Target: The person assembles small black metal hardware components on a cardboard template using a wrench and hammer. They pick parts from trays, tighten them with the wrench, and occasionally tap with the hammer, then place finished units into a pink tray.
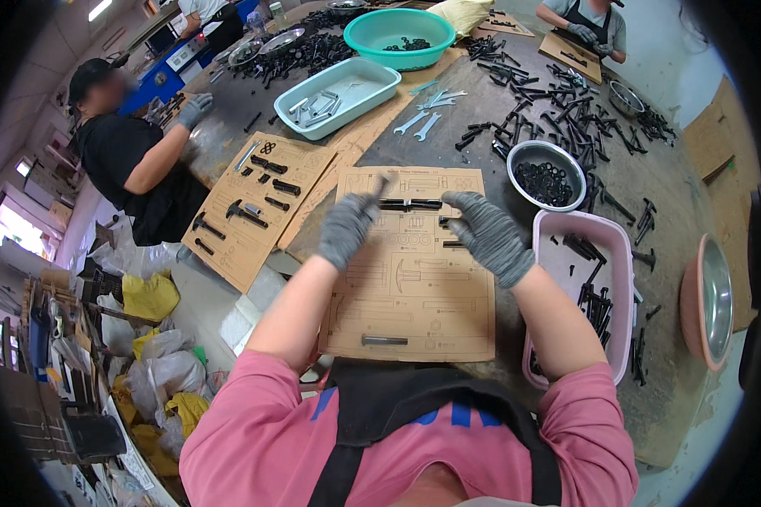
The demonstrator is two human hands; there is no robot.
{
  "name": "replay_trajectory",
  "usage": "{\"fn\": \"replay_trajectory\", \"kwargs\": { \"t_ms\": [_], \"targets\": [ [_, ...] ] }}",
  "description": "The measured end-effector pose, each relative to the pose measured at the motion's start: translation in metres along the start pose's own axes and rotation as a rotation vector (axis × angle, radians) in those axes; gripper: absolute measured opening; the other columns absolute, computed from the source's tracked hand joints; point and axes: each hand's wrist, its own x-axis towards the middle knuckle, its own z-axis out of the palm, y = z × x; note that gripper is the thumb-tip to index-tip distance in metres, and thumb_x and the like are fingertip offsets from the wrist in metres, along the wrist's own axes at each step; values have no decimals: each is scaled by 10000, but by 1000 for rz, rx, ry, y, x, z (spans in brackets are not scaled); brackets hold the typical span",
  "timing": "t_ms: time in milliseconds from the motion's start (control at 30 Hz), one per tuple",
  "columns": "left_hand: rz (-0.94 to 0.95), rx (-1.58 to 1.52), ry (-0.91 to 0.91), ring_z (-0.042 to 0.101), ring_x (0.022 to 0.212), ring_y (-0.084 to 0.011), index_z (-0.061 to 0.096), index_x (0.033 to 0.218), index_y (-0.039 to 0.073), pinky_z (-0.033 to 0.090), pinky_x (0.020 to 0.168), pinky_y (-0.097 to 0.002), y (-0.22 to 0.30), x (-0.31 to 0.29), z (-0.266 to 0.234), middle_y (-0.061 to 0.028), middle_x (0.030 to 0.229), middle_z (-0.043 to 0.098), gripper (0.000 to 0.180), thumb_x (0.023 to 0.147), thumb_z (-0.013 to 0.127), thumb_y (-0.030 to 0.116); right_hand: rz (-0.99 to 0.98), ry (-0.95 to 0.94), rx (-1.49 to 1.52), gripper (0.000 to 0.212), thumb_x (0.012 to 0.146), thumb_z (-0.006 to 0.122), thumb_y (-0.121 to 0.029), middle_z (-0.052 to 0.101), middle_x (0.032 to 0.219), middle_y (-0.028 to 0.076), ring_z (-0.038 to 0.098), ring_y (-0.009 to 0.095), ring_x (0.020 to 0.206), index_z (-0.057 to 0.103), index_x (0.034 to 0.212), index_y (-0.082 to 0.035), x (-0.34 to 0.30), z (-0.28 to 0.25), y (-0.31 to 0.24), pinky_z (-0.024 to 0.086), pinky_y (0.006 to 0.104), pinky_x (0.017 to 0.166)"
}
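A cardboard sheet [372, 291] printed with tool and part outlines lies before me. My left hand [349, 226], in a grey knit glove, is over its upper left with fingers drawn together; a blurred grey piece juts up from them, its kind unclear. My right hand [490, 237], gloved alike, hovers at the sheet's right edge with thumb and fingers apart, fingertips beside the end of black bolts [410, 204] lying across the upper part. Smaller black parts [453, 244] show under its thumb. A grey bolt [385, 340] lies near the sheet's lower edge.
On the right stand a pink tray [539, 296] of black bolts, a metal bowl [516, 156] of black nuts and an upright basin [706, 300]. A filled cardboard sheet [254, 262], turquoise tray [372, 72], green basin [380, 55] and wrenches [427, 127] lie beyond. Co-workers [131, 152] sit around.
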Motion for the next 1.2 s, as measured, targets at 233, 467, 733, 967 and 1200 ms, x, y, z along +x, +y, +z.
{"fn": "replay_trajectory", "kwargs": {
  "t_ms": [233, 467, 733, 967, 1200],
  "targets": [
    [-476, 270, -235, 594, 782, -247, 583, 1006, 19, 448, 723, -337, -67, 44, -4, -148, 872, 629, 282, 783, 568, 192, 40, -29, -75, 251, 765, 585, -71, 574, 929, 131, 570, 247, 815, 563, 1011, -23, -19, -10, 20, 461, 310, 753],
    [-439, 662, -225, 582, 845, -299, 592, 951, 45, 451, 780, -385, -36, 41, 1, -166, 881, 606, 370, 713, 613, 327, 117, -38, 23, 211, 781, 568, -82, 584, 902, 135, 574, 240, 830, 572, 978, -6, -33, -19, 29, 457, 307, 752],
    [-558, 623, -341, 570, 928, -288, 564, 998, 35, 444, 815, -378, -27, 49, 0, -173, 986, 588, 364, 717, 584, 267, 140, -68, 0, 197, 782, 577, -137, 596, 880, 139, 569, 273, 834, 592, 946, -28, -45, -33, 24, 456, 344, 741],
    [-450, 558, -279, 567, 910, -337, 587, 953, 18, 430, 817, -395, -55, 48, 7, -220, 956, 590, 406, 661, 602, 299, 373, 35, -343, 237, 811, 560, -213, 608, 939, 130, 574, 245, 888, 602, 982, -55, -98, -122, 48, 438, 330, 798],
    [-105, 183, 31, 566, 732, -227, 560, 987, -3, 468, 672, -327, 6, 52, 32, -143, 813, 586, 372, 729, 644, 250, 749, -56, -443, 236, 764, 584, -115, 602, 919, 159, 573, 282, 875, 592, 983, -26, -164, -179, 66, 441, 337, 797]
  ]
}}
